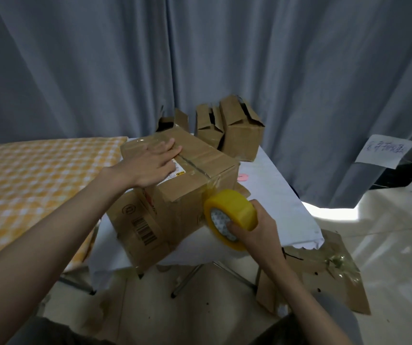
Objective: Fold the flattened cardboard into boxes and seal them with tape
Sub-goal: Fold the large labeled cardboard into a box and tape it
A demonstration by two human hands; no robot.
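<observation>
A brown cardboard box (pixel 207 160) with closed top flaps stands on the small white-covered table (pixel 282 197). My left hand (pixel 150 163) lies flat on the box top, fingers straight, pressing beside the centre seam and a white label. My right hand (pixel 254 232) grips a yellow roll of tape (pixel 235 207) just off the box's near right corner, fingers hooked into the core. A clear strip of tape runs from the roll up onto that corner and the seam.
Several folded boxes (pixel 242 130) with open flaps stand at the table's far end against a grey curtain. An orange checked cloth (pixel 38 175) covers a surface to the left. Flattened cardboard (pixel 329 277) lies on the floor at right. A handwritten paper (pixel 384 151) hangs at right.
</observation>
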